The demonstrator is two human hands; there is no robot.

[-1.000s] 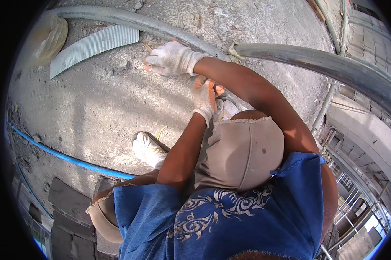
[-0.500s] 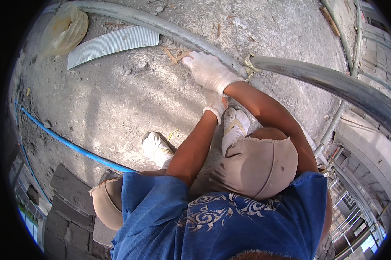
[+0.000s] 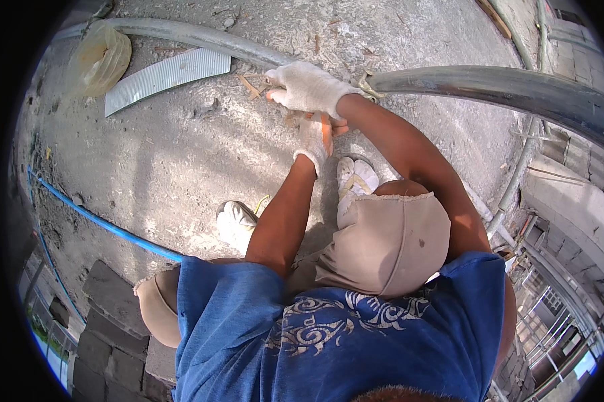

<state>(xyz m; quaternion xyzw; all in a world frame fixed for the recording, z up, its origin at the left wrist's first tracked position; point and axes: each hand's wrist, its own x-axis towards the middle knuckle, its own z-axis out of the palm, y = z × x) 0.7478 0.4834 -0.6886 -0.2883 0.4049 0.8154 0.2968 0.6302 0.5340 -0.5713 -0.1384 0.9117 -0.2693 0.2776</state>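
**Right hand [image 3: 308, 87] stretched out above left hand [image 3: 315, 137], near the pale pipe**

Rough, dusty concrete ground [image 3: 168, 161] fills most of the view, streaked with sunlight and shadow. Over it leans the person, in a blue shirt [image 3: 382, 355] with a pale swirling print and beige shorts [image 3: 389, 244]. A dark grey pipe [image 3: 489, 84] runs out to the right edge, and a pale grey pipe [image 3: 215, 41] crosses the top of the scene, passing just beyond the right hand, which covers part of it; whether the two touch cannot be told.

Dark blocks [image 3: 124, 368] are piled at lower left, with a blue hose [image 3: 114, 229] above them. Farther up lie a curved, ribbed metal strip [image 3: 168, 75] and, beside its left end, a crumpled translucent bag [image 3: 104, 60].

Both hands wear white knitted gloves with orange on the palm side. The right shows its back, fingers pointing left and bent; the left has its fingers curled toward the right. Whether either grips anything is unclear.

A metal clamp [image 3: 367, 82] sits at the dark pipe's near end, just right of the right hand. Smallest are thin wood scraps [image 3: 249, 87], lying just left of the right hand's fingertips.
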